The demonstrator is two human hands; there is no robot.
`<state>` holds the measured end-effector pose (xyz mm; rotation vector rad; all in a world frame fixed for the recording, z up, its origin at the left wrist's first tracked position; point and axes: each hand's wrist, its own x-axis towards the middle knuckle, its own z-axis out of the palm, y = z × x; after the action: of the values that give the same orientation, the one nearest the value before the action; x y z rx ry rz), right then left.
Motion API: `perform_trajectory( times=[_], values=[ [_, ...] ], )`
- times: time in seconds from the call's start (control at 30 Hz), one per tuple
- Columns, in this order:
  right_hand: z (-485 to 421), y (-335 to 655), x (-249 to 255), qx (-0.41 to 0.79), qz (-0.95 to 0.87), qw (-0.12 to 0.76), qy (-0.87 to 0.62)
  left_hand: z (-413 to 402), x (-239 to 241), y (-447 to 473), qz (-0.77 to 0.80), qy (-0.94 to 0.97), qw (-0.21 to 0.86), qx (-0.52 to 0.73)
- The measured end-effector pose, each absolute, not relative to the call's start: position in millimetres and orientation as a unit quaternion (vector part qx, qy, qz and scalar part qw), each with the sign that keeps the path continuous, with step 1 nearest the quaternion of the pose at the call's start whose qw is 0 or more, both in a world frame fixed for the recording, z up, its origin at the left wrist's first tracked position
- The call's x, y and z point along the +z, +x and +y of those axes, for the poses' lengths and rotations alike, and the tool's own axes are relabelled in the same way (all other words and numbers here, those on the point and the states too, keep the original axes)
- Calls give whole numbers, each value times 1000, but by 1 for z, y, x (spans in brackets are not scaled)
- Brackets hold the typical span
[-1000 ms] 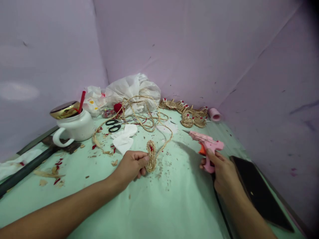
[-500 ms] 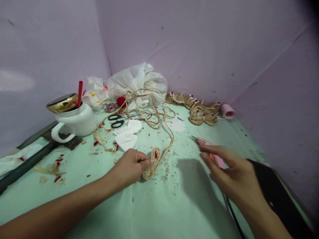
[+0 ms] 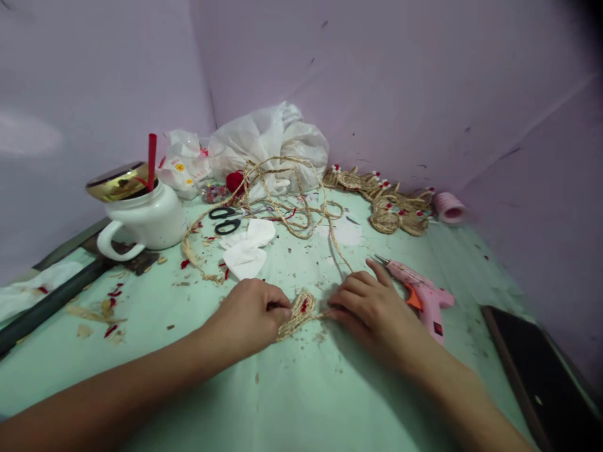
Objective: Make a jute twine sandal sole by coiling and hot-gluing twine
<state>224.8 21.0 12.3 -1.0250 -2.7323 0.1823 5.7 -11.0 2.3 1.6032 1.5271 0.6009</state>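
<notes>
A small flat coil of braided straw cord (image 3: 301, 312) with red bits at its centre lies on the green table. My left hand (image 3: 252, 314) pinches the coil's left edge. On the other side, my right hand (image 3: 370, 307) has its fingers closed on the free length of the same cord, close to the coil. From there the braided cord (image 3: 335, 235) runs back into a loose tangle. Just right of my right hand lies a pink glue gun (image 3: 424, 295) with an orange trigger, touched by neither hand.
A white mug (image 3: 148, 220) with a gold bowl-shaped piece stands at left. Behind are black-handled scissors (image 3: 226, 221), white paper pieces (image 3: 247, 251) and a white plastic bag (image 3: 273, 144). Several woven straw pieces (image 3: 400, 210), a pink spool (image 3: 450, 207) and a dark phone-like slab (image 3: 537, 370) lie right.
My right hand has left the glue gun on the table and moved left to take the cord beside the coil. The left hand keeps its pinch. The view has shifted slightly.
</notes>
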Motion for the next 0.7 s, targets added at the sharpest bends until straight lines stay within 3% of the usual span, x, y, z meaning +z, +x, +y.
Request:
perform_trajectory(
  times=[0.17,0.3,0.5,0.7],
  values=[
    [7,226,8,82,-931,145,-323,-15,2,9,597,692,314,258],
    [0,223,1,126,-922,179,-319,-15,6,8,576,732,309,193],
    [-5,217,-4,82,-917,229,-316,-20,22,3,542,784,293,72],
    [-9,212,-7,102,-889,263,-360,-27,22,5,554,786,273,44]
  ],
)
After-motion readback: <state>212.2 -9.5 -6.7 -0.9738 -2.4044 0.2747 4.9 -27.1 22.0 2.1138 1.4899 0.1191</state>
